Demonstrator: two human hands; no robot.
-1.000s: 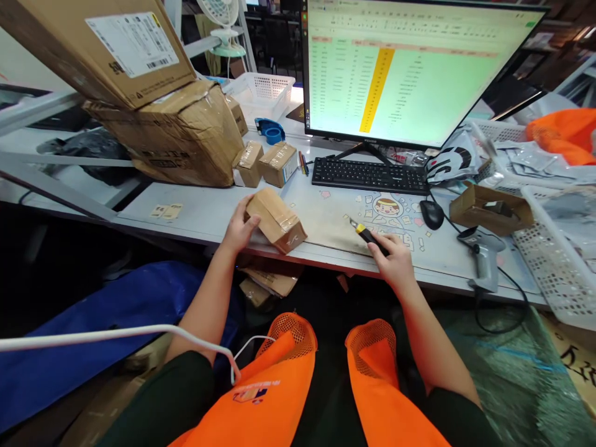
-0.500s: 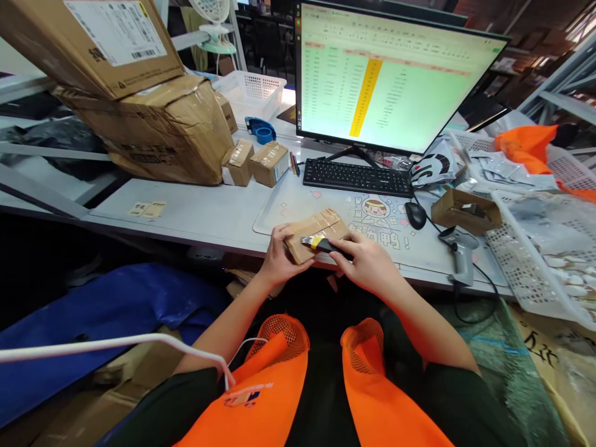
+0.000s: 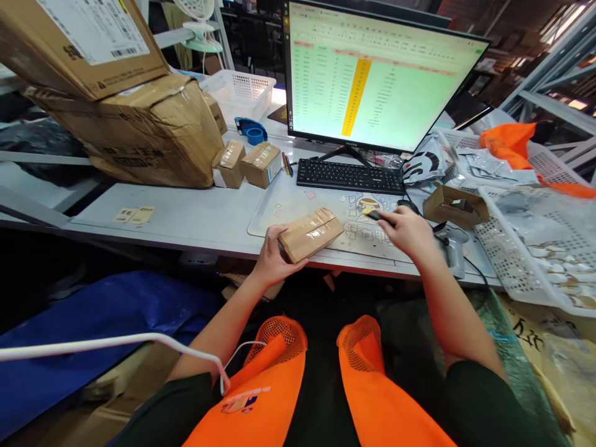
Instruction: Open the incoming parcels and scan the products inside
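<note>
A small brown cardboard box (image 3: 313,236) with clear tape across it is tilted at the desk's front edge. My left hand (image 3: 274,256) grips its left end, thumb below and fingers behind. To the right, my right hand (image 3: 410,233) is closed around a black and yellow utility knife (image 3: 375,215), held over the printed desk mat (image 3: 274,214) and apart from the box. The knife's tip is blurred, so I cannot tell how far the blade is out.
Behind the mat are a keyboard (image 3: 349,176) and a monitor (image 3: 372,81). Two small boxes (image 3: 261,164) and large stacked cartons (image 3: 153,133) stand left. At right are an open box (image 3: 454,208), a scanner (image 3: 454,245) and a white basket (image 3: 507,254) of packaged items.
My right hand has moved the utility knife off the box, rightwards and up over the mat. My left hand still holds the box, whose taped top is now uncovered. The view has shifted slightly.
</note>
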